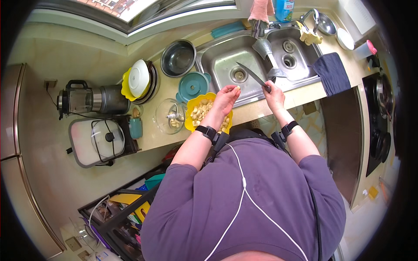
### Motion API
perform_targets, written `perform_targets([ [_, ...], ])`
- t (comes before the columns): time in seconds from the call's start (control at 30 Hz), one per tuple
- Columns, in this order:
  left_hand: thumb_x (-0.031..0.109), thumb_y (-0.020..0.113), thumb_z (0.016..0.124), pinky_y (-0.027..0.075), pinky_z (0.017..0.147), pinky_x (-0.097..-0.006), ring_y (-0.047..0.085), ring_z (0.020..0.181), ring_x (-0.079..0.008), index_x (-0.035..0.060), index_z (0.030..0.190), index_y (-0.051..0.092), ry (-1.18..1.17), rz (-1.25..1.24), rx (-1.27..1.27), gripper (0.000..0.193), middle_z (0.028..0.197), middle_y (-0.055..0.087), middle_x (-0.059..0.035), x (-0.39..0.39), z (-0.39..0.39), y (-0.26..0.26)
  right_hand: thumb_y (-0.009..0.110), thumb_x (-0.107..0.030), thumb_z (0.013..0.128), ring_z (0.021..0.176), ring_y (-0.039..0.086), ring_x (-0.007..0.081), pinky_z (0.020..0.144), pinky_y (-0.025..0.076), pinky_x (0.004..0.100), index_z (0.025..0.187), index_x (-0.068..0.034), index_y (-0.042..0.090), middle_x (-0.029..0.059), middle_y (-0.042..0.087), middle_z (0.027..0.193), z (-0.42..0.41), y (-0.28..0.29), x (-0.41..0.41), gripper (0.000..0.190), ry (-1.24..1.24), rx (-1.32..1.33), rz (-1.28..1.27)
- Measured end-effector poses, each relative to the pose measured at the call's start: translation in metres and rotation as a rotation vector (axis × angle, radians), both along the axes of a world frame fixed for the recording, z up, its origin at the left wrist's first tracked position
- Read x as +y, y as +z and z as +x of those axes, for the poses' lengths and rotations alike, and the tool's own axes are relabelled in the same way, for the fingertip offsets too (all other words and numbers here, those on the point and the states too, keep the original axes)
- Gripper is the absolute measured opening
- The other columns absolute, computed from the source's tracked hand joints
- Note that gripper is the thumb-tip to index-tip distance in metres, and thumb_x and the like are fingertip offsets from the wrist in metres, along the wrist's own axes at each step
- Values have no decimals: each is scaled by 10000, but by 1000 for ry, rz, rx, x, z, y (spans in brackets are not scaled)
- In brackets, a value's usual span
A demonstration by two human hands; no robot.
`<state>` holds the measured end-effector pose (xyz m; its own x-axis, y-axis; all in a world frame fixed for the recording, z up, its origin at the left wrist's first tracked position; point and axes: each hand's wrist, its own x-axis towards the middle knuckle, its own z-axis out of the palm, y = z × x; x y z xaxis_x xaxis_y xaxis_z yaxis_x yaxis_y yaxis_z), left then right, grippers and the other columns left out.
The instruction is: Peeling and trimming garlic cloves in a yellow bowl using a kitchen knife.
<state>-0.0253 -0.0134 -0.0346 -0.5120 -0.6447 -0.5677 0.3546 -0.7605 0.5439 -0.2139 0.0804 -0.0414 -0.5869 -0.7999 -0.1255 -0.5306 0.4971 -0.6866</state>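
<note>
Between the fingertips of my left hand (227,99) is a peeled garlic clove (238,87). My right hand (274,97) grips the dark handle of a kitchen knife (253,74), its blade slanting up and left over the left basin of the steel sink (217,53). Below my left wrist, a yellow scalloped bowl (189,123) holds many peeled cloves (201,112); my forearm hides part of it. Left of that bowl stands a clear chopper bowl (159,115) with a blade insert (175,115) and several cloves inside. A teal lid (193,85) with a central hole lies behind them.
A steel bowl (178,58) and a stack of plates (139,78) stand behind on the left, near a blender (93,98). A dark cloth (333,73) hangs over the counter edge at right. An open drawer unit (120,208) lies low on the left.
</note>
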Motion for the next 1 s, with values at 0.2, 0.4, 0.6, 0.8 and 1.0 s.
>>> perform_targets([
  [0.2,9,652,774,510,683,-242,619,716,-128,-1,860,554,16,-732,-390,130,767,625,-56,-4,7,9,673,-209,739,606,575,204,580,443,326,855,-41,605,93,618,695,21,26,-18,215,227,-303,-195],
  [0.4,16,678,734,506,632,-227,629,684,-102,-4,799,603,-33,-1219,-858,101,719,636,-56,-6,17,25,688,-177,735,550,476,70,507,385,250,864,-31,607,-10,552,628,22,41,-22,211,246,-761,-63],
  [0.6,4,669,739,508,622,-226,632,677,-110,-4,789,607,-11,-1258,-749,80,750,642,-71,-6,12,29,684,-163,746,524,454,64,469,355,227,860,-46,602,-18,523,622,14,33,-19,183,233,-770,-29],
  [0.8,-5,666,739,509,615,-226,630,675,-107,-6,793,608,-37,-1310,-766,79,755,640,-72,-9,8,24,692,-184,739,525,464,66,475,372,224,855,-42,588,-12,532,643,5,43,-9,211,203,-866,-54],
  [1.0,-8,654,756,512,645,-222,630,697,-114,-7,805,601,-70,-1282,-739,73,789,641,-73,-7,1,28,695,-187,730,542,476,71,491,383,229,859,-37,593,1,541,644,4,30,-11,222,221,-776,-24],
])
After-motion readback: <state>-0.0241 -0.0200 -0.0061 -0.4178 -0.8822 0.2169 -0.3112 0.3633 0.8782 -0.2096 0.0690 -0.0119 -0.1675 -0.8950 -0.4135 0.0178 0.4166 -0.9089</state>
